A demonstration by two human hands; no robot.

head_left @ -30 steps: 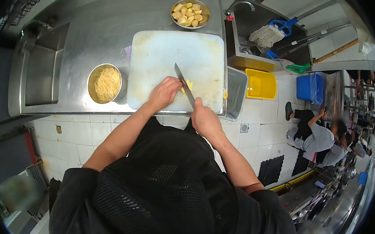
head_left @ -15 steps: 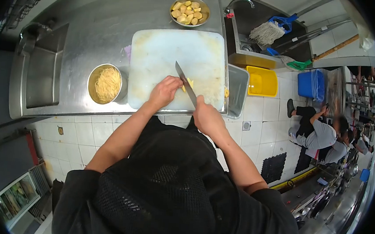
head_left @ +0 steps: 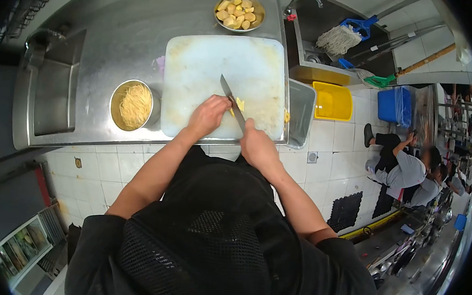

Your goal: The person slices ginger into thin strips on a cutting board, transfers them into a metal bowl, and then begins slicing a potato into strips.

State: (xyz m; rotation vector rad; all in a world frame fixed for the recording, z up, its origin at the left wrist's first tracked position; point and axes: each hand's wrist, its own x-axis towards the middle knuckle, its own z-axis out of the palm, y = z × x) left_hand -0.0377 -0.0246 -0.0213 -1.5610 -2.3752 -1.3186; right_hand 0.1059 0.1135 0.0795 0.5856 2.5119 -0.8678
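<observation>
My right hand [head_left: 258, 148] is closed round the handle of a knife [head_left: 232, 99], whose blade points up and left over a white cutting board [head_left: 215, 60]. Against the blade's left side, my left hand [head_left: 209, 115] has its fingers bent over a small yellow piece, mostly hidden under the fingertips. Yellow cut pieces [head_left: 240, 104] lie just right of the blade. Left of the board, a metal container [head_left: 115, 117] holds thin pale-yellow strips [head_left: 135, 106]. A metal bowl [head_left: 217, 17] of peeled yellow chunks [head_left: 237, 13] stands beyond the board.
A sink [head_left: 56, 97] is at the left end of the steel counter [head_left: 112, 32]. Right of the counter are a grey bin [head_left: 301, 111], a yellow tub [head_left: 333, 101], a blue bin [head_left: 390, 107] and a mop [head_left: 338, 40] in another basin. People [head_left: 406, 166] are at the far right.
My right hand and the knife handle have shifted slightly left. My left hand stays nearly in place. The camera view has moved a little.
</observation>
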